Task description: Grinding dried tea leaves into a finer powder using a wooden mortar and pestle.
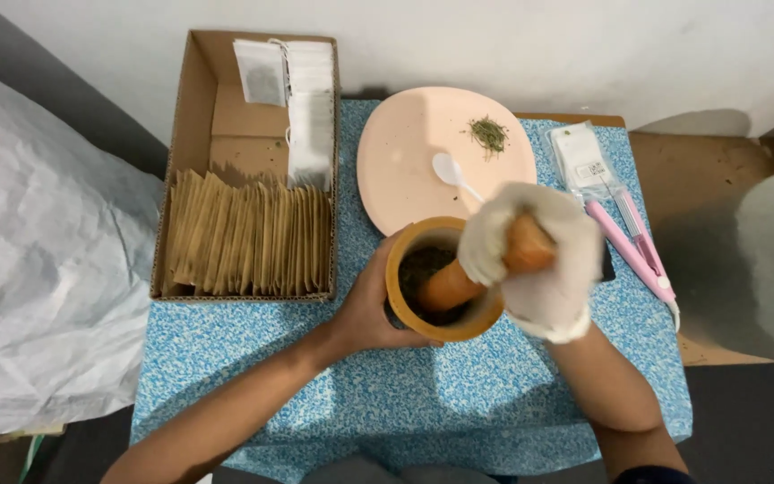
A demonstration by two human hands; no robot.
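The gloved right hand [539,260] is wrapped fully around the wooden pestle [459,280], its tip down in the dark herbs inside the wooden mortar [405,260] at the middle of the blue table [459,403]. The bare left hand [365,309] cups the mortar's wall, fingers curled against it. Grinding here likely goes best with that brace kept firm and the pestle pressed in small circles so nothing spills toward the pink plate [405,148]

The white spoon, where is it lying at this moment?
In the head view the white spoon lies on the pink plate, just behind the mortar, with a small pile of herbs to its right.
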